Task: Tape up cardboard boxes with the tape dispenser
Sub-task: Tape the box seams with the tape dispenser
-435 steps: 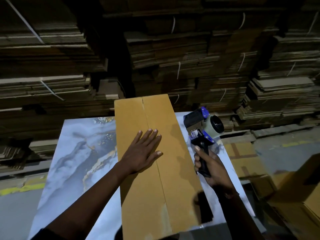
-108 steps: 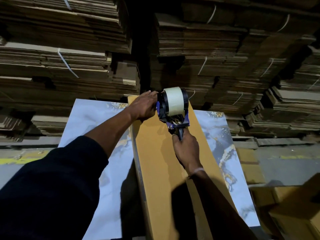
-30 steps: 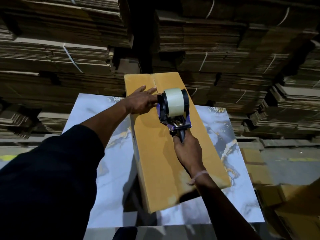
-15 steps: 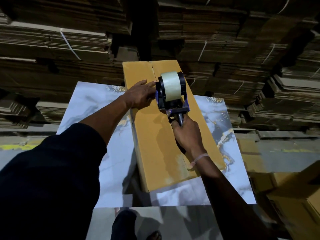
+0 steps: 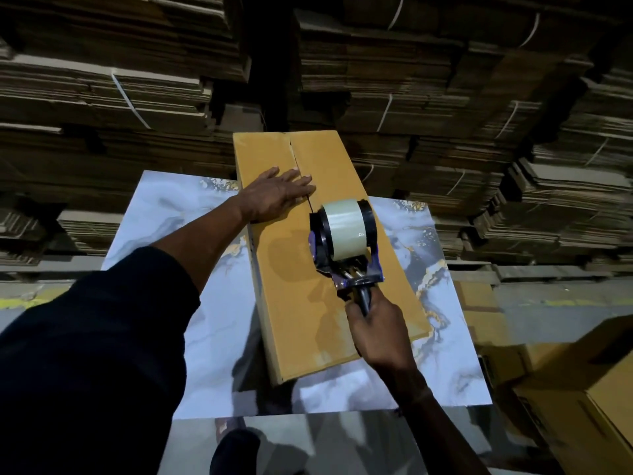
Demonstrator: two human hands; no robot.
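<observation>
Scene: A person stands over a long cardboard box (image 5: 329, 269) laid on a marble-patterned table (image 5: 178, 214), with walls of strapped, flattened cartons (image 5: 428, 80) behind.
Box position: It runs lengthwise away from the person, its centre seam (image 5: 294, 156) following that long axis; the near end sits close to the table's front edge.
Left hand: The left hand (image 5: 274, 195) lies flat on the far part of the lid, fingers straight and spread, fingertips reaching across the seam.
Right hand: The right hand (image 5: 373, 330) is wrapped tight around the handle of the tape dispenser (image 5: 346, 241), whose roll sits over the box's middle stretch.
Key relation: The dispenser stands on the seam line, nearer the person than the pressing hand, handle pointing back toward the body.
Reading: The stroke looks set to travel along the seam toward the near end, away from the left fingers.
Unclear: Whether tape already covers the far seam cannot be told.
</observation>
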